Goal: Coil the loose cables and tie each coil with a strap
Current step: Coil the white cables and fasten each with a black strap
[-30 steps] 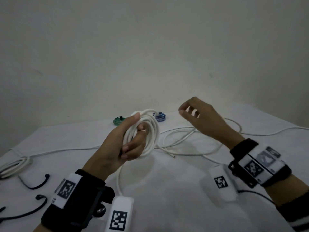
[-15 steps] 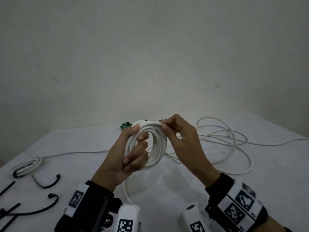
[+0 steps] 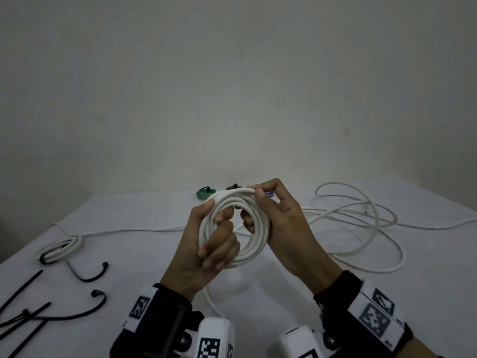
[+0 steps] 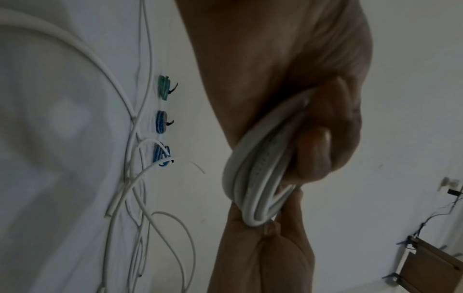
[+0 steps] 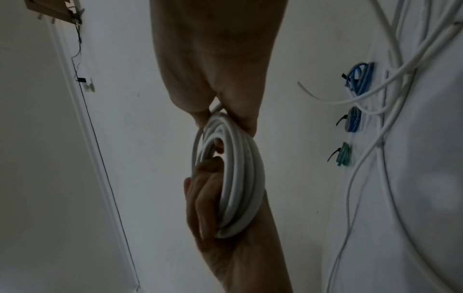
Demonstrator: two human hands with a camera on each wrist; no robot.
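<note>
A white cable coil [image 3: 255, 228] of several loops is held upright above the table. My left hand [image 3: 209, 244] grips its left side, fingers curled through the middle. My right hand [image 3: 273, 215] pinches the top right of the coil [image 5: 235, 178] between thumb and fingers. The left wrist view shows the coil [image 4: 258, 178] edge-on between both hands. A tail of the cable [image 3: 211, 301] hangs down to the table. Several black straps [image 3: 87, 275] lie at the front left.
Loose white cable loops [image 3: 361, 223] sprawl over the right of the white table [image 3: 129, 254]. A small strapped white coil [image 3: 62, 248] lies at the left. Tied green [image 3: 205, 193] and blue [image 5: 358, 79] coils sit by the far edge near the wall.
My right hand came in from the right and took hold of the top of the coil. Both hands and the coil now sit a little nearer and higher in view.
</note>
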